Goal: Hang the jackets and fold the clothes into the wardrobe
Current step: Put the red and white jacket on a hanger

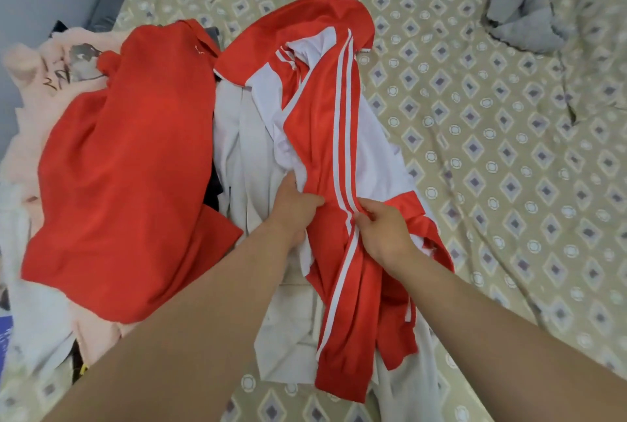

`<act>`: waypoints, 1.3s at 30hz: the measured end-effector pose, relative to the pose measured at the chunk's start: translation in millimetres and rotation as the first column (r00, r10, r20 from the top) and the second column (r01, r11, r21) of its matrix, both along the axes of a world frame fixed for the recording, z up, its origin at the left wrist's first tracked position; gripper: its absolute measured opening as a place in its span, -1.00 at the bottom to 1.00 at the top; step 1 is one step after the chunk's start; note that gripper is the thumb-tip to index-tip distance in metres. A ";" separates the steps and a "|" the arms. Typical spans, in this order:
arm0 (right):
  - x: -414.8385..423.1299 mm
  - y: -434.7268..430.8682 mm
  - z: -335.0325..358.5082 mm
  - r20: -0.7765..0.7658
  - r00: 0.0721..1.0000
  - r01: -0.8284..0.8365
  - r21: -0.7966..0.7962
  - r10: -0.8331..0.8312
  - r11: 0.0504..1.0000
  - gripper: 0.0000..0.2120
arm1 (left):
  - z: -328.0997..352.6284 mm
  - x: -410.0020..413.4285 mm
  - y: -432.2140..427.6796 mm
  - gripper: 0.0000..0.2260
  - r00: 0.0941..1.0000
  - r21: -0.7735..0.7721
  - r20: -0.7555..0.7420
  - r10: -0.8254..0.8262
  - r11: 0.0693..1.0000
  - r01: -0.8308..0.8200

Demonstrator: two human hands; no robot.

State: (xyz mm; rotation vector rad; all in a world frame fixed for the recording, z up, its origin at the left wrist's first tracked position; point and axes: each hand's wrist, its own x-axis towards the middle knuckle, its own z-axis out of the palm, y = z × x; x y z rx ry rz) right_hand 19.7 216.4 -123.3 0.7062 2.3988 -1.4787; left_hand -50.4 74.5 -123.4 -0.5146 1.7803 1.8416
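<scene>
Head view, looking down on a bed covered by a beige sheet (509, 167) printed with grey diamonds and white rings.

Task item: a shiny red-and-white track jacket (325, 109) with three white stripes down the sleeve lies crumpled on the sheet, centre of frame, collar end away from the person. Its striped sleeve (342, 286) runs toward the near edge, cuff resting on white cloth.

Left hand (293, 208): thumb and fingers pinch a fold of the jacket's red fabric beside the stripes. The fingertips are partly buried in the cloth. Right hand (383, 235): fingers curled round the striped sleeve, just beside the left hand, gripping it. The two hands are near each other but not touching.

Hidden or unclear: the jacket's front and zip are folded under, not readable. A wrinkled white garment (244, 150) lies beneath and left of the jacket, shape undetermined. A dark item (212, 191) shows only as a sliver between the white garment and the pile.

Pile, left: a plain red garment (129, 167) lies on top, over a pale pink garment with a dark print (51, 75) whose left side is cut off by the frame. A blue patch (5, 337) at the left edge cannot be identified.

Far right: a grey fleecy cloth (522, 14), bunched, well apart from the jacket.
</scene>
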 end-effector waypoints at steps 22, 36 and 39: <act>100.0 -37.0 24.9 0.205 0.976 -0.084 0.032 0.075 0.996 -0.33 | 39.9 235.9 -59.6 -0.63 0.308 -0.316 -0.091 -0.947 0.321 0.893; 215.6 38.9 49.8 0.430 0.732 -0.562 -0.059 0.529 0.825 -0.55 | 32.3 149.9 -83.5 -0.63 0.958 -0.554 -0.073 -0.277 0.810 0.191; 205.5 36.1 58.8 0.410 0.808 -0.430 -0.079 0.423 0.899 -0.84 | 35.0 143.5 -80.2 -0.46 0.999 -0.581 -0.009 0.036 0.813 -0.034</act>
